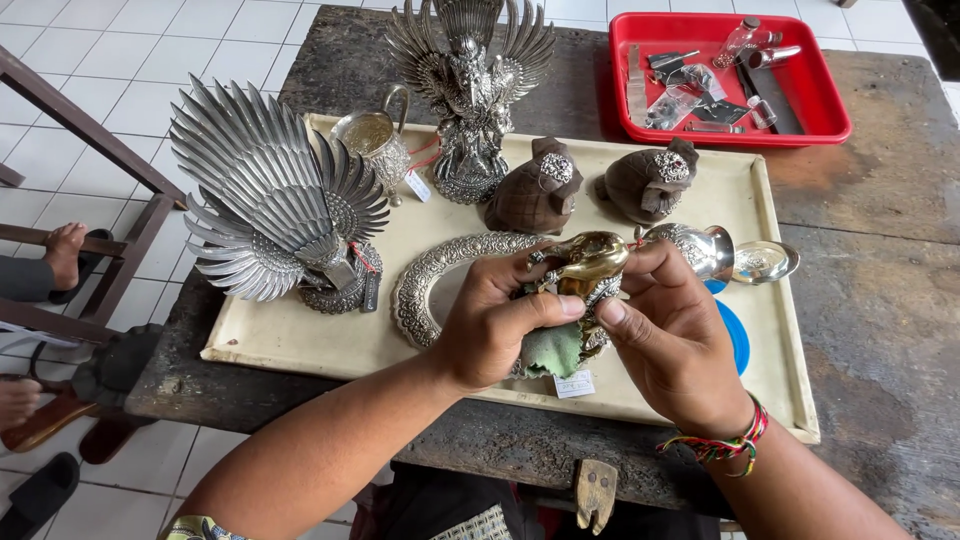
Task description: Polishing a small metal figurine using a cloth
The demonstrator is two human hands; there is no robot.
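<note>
brass figurine [583, 262] — shiny gold, ornate | left hand [492, 325] — green cloth [548, 350]

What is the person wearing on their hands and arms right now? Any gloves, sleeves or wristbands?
No gloves: both the left hand and the right hand are bare, and both forearms show no sleeves. The right wrist carries a braided thread bracelet in red, green and yellow. Near the left elbow, a patterned band in yellow and teal peeks in.

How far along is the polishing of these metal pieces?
Already gleaming on the tray: the winged statue, feathered bird and small cup. In hand: the left hand presses a green cloth to a golden figurine steadied by the right hand. Left: cannot tell.
</note>
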